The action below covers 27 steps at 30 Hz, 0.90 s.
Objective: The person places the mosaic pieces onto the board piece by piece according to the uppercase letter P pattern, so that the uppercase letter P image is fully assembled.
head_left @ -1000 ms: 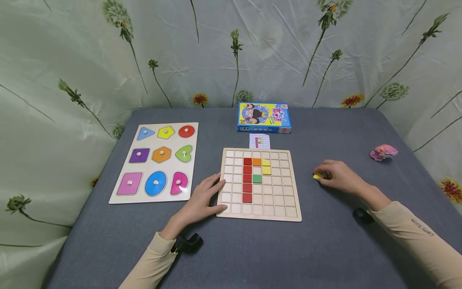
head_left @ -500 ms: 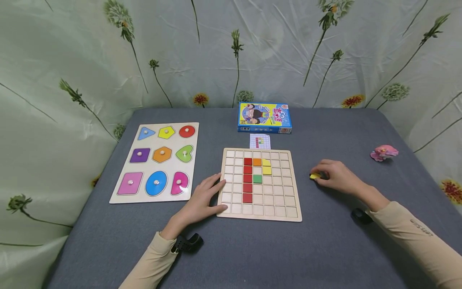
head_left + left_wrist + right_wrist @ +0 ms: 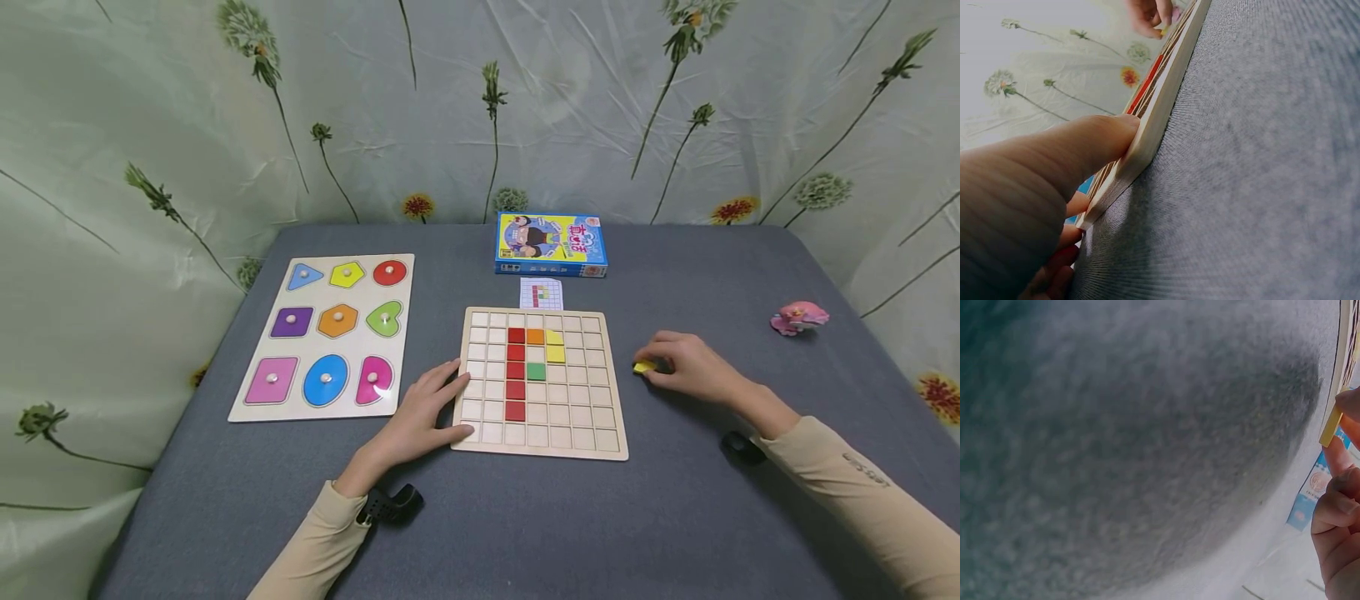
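A wooden grid board (image 3: 578, 417) lies mid-table, bearing a column of red tiles (image 3: 515, 372), an orange tile (image 3: 535, 337), two yellow tiles (image 3: 555, 354) and a green tile (image 3: 536, 372). My left hand (image 3: 412, 421) rests at the board's left side, fingers spread and fairly straight. In the left wrist view its thumb (image 3: 1100, 136) lies on the board's edge. My right hand (image 3: 688, 367) pinches a yellow tile (image 3: 642, 367) between thumb and fingers, just right of the board. The right wrist view shows that tile (image 3: 1331, 427) edge-on at the fingertips.
Touching distance behind the board lies a small pattern card (image 3: 542, 293), with a blue and yellow box (image 3: 550, 244) beyond it. A knobbed shape puzzle (image 3: 311, 287) lies to the left. At the right sits a pink toy figure (image 3: 799, 317). A flowered curtain (image 3: 450, 125) hangs behind the table.
My right hand has moved a little to the left, toward the board, carrying the yellow tile. The left hand and the tiles on the board have stayed in place.
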{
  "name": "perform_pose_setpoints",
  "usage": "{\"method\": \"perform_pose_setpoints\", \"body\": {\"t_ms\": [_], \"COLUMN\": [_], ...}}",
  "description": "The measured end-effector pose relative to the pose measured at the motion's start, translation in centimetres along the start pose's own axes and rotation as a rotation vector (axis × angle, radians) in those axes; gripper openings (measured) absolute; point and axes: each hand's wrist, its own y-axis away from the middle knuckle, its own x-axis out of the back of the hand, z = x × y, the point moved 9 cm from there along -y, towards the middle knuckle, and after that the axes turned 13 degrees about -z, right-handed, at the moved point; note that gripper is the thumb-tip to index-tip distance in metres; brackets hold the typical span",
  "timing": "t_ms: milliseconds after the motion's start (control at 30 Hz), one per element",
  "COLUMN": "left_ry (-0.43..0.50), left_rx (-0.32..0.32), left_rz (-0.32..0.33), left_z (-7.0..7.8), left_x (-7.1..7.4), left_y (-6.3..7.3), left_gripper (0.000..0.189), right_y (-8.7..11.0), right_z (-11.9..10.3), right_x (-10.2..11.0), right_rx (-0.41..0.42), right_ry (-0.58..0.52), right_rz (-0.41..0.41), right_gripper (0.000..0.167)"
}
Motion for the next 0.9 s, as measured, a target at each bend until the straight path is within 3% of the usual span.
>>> {"method": "perform_pose_setpoints", "body": {"t_ms": [900], "left_ry": [-0.004], "left_rx": [0.003], "left_rz": [0.001], "left_z": [0.1], "left_x": [0.0], "left_y": [0.0], "left_gripper": [0.074], "right_y": [-2.7], "right_z": [-3.0], "right_x": [-1.1], "right_rx": [0.078], "right_ry": [-0.008], "right_rz": [-0.065], "right_gripper": [0.019]}}
